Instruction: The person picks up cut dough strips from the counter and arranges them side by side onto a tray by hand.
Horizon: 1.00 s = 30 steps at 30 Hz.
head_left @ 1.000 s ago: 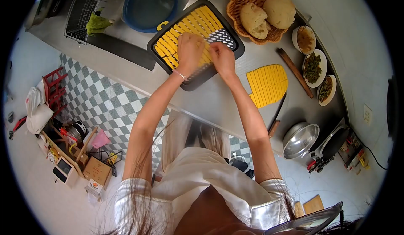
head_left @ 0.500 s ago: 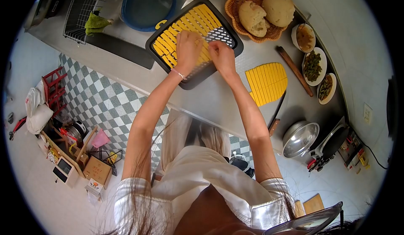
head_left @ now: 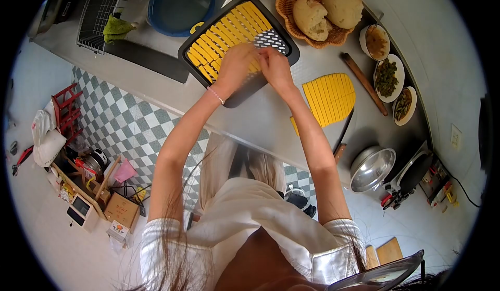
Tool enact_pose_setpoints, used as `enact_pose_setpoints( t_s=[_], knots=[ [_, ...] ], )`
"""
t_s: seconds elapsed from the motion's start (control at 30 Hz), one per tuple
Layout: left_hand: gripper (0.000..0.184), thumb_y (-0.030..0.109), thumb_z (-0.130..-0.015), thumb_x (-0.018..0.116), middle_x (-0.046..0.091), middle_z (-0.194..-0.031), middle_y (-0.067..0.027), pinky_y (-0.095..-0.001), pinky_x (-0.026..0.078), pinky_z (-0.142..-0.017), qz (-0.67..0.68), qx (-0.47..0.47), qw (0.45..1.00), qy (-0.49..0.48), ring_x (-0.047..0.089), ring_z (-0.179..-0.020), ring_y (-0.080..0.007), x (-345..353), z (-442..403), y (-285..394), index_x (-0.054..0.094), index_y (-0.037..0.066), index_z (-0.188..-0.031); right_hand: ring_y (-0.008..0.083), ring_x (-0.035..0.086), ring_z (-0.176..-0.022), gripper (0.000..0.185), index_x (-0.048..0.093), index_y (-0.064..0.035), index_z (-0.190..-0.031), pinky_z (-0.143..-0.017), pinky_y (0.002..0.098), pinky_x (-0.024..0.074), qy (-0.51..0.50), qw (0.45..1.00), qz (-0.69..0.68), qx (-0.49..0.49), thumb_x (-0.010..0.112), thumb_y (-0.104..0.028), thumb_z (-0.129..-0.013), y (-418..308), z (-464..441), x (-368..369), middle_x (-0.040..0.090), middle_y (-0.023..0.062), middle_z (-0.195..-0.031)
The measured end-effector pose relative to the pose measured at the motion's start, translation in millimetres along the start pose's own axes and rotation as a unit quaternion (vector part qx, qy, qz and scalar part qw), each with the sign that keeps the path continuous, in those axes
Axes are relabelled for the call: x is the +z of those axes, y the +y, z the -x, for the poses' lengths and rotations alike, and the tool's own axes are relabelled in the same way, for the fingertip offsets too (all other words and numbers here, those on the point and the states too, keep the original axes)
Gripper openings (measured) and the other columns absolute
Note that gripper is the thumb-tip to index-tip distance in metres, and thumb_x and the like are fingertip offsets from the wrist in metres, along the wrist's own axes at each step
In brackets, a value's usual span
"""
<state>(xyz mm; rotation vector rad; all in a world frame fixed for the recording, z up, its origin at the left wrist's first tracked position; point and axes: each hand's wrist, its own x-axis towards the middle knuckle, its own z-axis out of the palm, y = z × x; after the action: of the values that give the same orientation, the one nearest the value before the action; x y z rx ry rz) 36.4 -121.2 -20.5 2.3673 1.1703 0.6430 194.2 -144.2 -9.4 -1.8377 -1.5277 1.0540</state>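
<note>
1. Left hand and right hand, fingers bent, meet over the tray; I can't tell whether either grips anything.
2. Yellow strips line it, bare rack towards two o'clock.
3. Scored slab: four o'clock from the tray.

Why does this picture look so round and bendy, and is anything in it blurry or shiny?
Head view: black surrounds a rounded image, and the counter's back edge curves, which suggests a very wide lens; the left hand looks soft, perhaps from motion, while the wicker basket is crisper; bright glints show on the metal bowl.
</note>
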Motion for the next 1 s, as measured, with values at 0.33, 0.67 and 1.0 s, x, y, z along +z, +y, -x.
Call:
enact_pose_setpoints(
  t_s=[0.33, 0.67, 1.0],
  knots=[
    [0.036, -0.001, -0.074, 0.060, 0.059, -0.116, -0.0109, -0.0404, 0.044, -0.097, -0.019, 0.008, 1.000, -0.009, 0.054, -0.113, -0.0297, -1.1, 0.0, -1.7, 0.065, 0.003, -0.109, 0.0380, 0.063, -0.091, 0.032, 0.060, -0.0009, -0.108, -0.081, 0.0439, 0.0522, -0.050, 0.998, 0.023, 0.007, 0.066, -0.003, -0.077, -0.3, 9.7, -11.8, 0.061, 0.0197, -0.106],
    [0.038, -0.002, -0.077, 0.060, 0.057, -0.122, -0.0116, -0.0402, 0.043, -0.098, -0.014, 0.014, 1.000, -0.023, 0.053, -0.116, -0.0306, -4.8, 7.9, -0.8, 0.063, 0.004, -0.115, 0.0365, 0.062, -0.093, 0.027, 0.060, -0.0020, -0.103, -0.079, 0.0440, 0.0513, -0.007, 0.998, 0.063, -0.019, 0.066, -0.001, -0.076, 0.5, 18.1, -12.1, 0.061, 0.0164, -0.102],
    [0.045, -0.005, -0.076, 0.059, 0.055, -0.126, -0.0142, -0.0425, 0.042, -0.099, -0.030, 0.038, 0.998, -0.045, 0.052, -0.118, -0.0329, -0.8, 14.9, 8.8, 0.061, 0.006, -0.120, 0.0316, 0.062, -0.085, 0.018, 0.062, -0.0030, -0.098, -0.074, 0.0386, 0.0511, 0.061, 0.998, 0.007, 0.022, 0.067, -0.004, -0.081, 0.9, 71.5, -50.5, 0.061, 0.0127, -0.097]
  ],
)
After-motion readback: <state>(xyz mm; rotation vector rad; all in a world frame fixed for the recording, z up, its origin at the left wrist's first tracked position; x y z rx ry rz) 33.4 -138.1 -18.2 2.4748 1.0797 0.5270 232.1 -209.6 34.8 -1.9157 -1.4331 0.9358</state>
